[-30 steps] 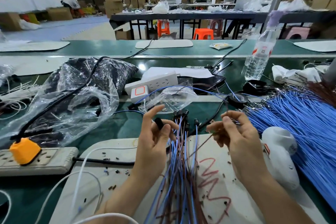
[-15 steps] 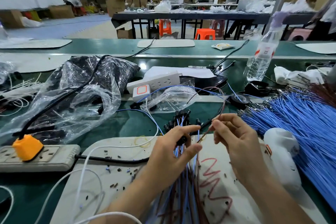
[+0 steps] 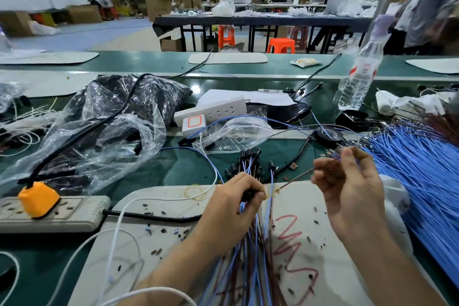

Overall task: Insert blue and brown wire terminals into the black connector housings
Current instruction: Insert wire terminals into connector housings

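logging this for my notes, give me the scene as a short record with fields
left hand: closed around a black housing, over a bundle of blue and brown wires
right hand: pinching one brown wire, its tip pointing toward the left hand
finished housings: black cluster standing up behind the left hand
loose wires: big blue pile at right, brown ones at its far end
work mat: white, red scribble, scattered small bits
power strip: at left, orange plug in it
bottle: clear, upright, far right
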A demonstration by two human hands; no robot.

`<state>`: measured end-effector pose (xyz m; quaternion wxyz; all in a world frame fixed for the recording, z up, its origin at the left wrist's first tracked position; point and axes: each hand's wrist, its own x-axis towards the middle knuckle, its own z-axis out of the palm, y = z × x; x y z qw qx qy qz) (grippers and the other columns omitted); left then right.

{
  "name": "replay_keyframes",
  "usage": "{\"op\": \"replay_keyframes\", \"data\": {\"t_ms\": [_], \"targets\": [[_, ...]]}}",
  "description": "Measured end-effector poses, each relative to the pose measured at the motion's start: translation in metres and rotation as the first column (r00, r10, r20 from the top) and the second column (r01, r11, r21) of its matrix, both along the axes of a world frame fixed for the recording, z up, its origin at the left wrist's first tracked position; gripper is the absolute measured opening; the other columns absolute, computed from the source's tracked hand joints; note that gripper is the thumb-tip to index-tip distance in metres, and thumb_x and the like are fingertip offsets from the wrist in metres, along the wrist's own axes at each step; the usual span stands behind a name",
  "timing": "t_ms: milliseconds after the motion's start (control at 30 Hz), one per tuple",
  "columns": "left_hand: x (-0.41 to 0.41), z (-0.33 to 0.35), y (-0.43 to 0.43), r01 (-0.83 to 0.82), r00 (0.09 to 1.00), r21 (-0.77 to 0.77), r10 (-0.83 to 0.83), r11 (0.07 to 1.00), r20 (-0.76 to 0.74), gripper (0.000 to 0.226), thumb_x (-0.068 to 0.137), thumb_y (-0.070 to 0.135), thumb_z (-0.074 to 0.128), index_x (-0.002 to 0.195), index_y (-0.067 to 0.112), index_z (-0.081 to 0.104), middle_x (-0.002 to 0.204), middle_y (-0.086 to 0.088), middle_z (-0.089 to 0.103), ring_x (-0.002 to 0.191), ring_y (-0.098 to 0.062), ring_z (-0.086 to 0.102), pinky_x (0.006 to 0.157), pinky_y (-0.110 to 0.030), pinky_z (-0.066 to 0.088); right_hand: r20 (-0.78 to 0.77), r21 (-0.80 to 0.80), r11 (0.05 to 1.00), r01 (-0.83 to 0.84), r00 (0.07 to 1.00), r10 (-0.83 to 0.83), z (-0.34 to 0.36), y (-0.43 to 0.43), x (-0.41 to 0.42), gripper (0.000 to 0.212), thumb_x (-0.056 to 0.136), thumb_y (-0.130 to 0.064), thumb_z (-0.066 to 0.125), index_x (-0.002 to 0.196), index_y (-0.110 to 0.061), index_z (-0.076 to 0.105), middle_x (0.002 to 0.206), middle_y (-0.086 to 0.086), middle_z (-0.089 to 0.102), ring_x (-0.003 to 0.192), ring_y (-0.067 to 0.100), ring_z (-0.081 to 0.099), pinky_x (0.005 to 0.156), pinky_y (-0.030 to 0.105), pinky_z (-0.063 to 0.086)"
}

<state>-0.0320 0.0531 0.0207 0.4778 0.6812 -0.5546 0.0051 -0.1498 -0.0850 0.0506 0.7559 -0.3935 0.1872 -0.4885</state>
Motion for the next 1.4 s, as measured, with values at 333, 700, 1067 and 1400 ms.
{"op": "replay_keyframes", "data": {"t_ms": [333, 700, 1067, 1400], "targets": [[0.003, 0.001, 0.002, 0.034, 0.991, 0.000, -0.034, 0.999, -0.132, 0.026, 0.093, 0.002, 0.054, 0.081, 0.025, 0.051, 0.067, 0.027, 0.052, 0.059, 0.005, 0.044, 0.058, -0.007, 0.031, -0.128, -0.008, 0.991, 0.137, 0.982, -0.137, -0.007, 0.001, 0.001, 0.028, 0.105, -0.023, 0.034, 0.081, -0.019, 0.049, 0.052, 0.004, 0.061, 0.041, 0.015, 0.049, 0.041, 0.018, 0.040], [0.018, 0.000, 0.006, 0.031, 0.933, -0.045, -0.045, 0.998, -0.356, 0.015, 0.091, 0.013, 0.054, 0.104, 0.020, 0.056, 0.071, 0.014, 0.049, 0.062, -0.007, 0.040, 0.062, -0.020, 0.036, -0.127, 0.036, 0.986, 0.163, 0.979, -0.157, -0.009, -0.009, 0.000, 0.023, 0.101, -0.014, 0.044, 0.081, -0.015, 0.055, 0.054, -0.003, 0.061, 0.046, 0.009, 0.049, 0.045, 0.017, 0.043], [0.007, -0.004, 0.001, 0.046, 0.935, -0.088, -0.074, 0.995, -0.346, 0.011, 0.091, 0.013, 0.045, 0.095, 0.018, 0.054, 0.087, 0.008, 0.060, 0.077, -0.001, 0.053, 0.073, -0.018, 0.040, -0.076, -0.316, 0.947, -0.065, 0.996, 0.043, 0.000, 0.030, 0.002, 0.025, 0.094, -0.028, 0.040, 0.091, -0.010, 0.057, 0.065, 0.013, 0.067, 0.053, 0.021, 0.059, 0.053, 0.025, 0.051], [0.009, -0.010, -0.002, 0.030, 0.975, -0.062, -0.043, 0.998, -0.216, 0.036, 0.083, 0.005, 0.062, 0.099, 0.037, 0.064, 0.099, 0.015, 0.055, 0.097, -0.007, 0.059, 0.086, -0.019, 0.045, -0.168, -0.727, 0.686, -0.010, 0.972, -0.164, -0.006, 0.045, 0.000, 0.028, 0.100, -0.046, 0.038, 0.098, -0.024, 0.055, 0.076, 0.001, 0.069, 0.061, 0.024, 0.063, 0.063, 0.038, 0.053]]}}
